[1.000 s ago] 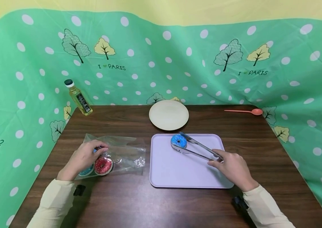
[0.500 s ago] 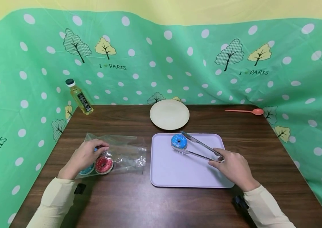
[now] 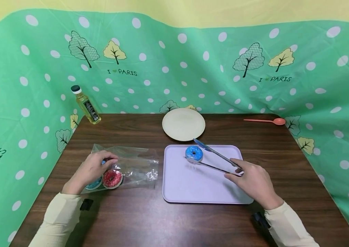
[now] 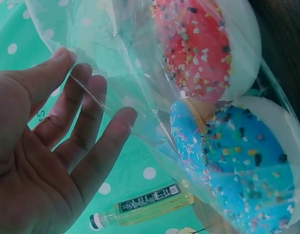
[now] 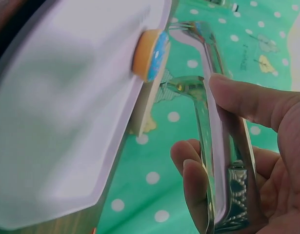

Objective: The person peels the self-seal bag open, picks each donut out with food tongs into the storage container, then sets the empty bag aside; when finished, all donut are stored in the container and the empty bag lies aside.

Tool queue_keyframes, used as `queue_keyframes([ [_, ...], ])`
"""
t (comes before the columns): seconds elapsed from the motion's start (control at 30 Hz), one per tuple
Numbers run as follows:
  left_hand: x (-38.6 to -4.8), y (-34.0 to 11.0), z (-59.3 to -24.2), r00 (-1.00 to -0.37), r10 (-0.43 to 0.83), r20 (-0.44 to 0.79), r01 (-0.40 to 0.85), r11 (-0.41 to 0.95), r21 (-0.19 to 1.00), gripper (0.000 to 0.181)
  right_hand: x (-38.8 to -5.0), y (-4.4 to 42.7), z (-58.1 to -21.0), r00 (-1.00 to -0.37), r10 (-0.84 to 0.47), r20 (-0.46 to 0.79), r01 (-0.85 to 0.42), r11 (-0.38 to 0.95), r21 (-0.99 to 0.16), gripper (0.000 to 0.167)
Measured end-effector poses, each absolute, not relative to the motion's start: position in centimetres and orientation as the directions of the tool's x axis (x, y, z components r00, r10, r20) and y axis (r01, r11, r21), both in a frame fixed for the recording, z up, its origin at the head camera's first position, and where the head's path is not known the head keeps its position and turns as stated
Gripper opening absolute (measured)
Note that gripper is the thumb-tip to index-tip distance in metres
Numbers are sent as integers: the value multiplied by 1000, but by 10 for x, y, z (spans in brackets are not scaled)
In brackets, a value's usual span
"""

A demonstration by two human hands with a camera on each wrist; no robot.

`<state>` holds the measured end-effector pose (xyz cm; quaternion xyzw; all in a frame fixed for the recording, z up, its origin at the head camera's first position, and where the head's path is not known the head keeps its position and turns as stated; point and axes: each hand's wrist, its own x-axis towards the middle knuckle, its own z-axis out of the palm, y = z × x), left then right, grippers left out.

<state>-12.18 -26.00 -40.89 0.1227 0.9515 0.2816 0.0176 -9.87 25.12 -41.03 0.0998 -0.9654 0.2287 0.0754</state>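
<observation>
On the left, my left hand [image 3: 89, 171] pinches the upper edge of a clear plastic bag [image 3: 137, 164] between thumb and fingertips. Inside the bag lie a red sprinkled donut [image 3: 112, 178] and blue ones; the left wrist view shows a large blue donut [image 4: 252, 165] beside the red one. My right hand [image 3: 256, 181] grips metal tongs [image 3: 219, 156], their arms spread apart. A blue donut [image 3: 194, 153] rests near the back edge of the lilac tray [image 3: 199, 188]. In the right wrist view the tong tips stand off from the donut [image 5: 150, 55], above it.
Behind the tray stands a cream plate [image 3: 183, 124]. A bottle of yellow liquid [image 3: 88, 108] is at the back left corner, and a coral spoon [image 3: 278, 121] lies at the back right. Patterned green cloth [image 3: 174, 68] hangs behind the table [image 3: 137, 219].
The tongs have turned and lifted slightly, their tips shifting a little to the left. The donut on the tray and my left hand on the bag look unmoved.
</observation>
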Motion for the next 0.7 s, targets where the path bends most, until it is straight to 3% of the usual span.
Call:
queue_keyframes([
  [0.7, -120, -259, -414, -954, 294, 57, 282, 818, 502, 15, -106, 181, -406, -860, -452, 237, -510, 767, -389, 39],
])
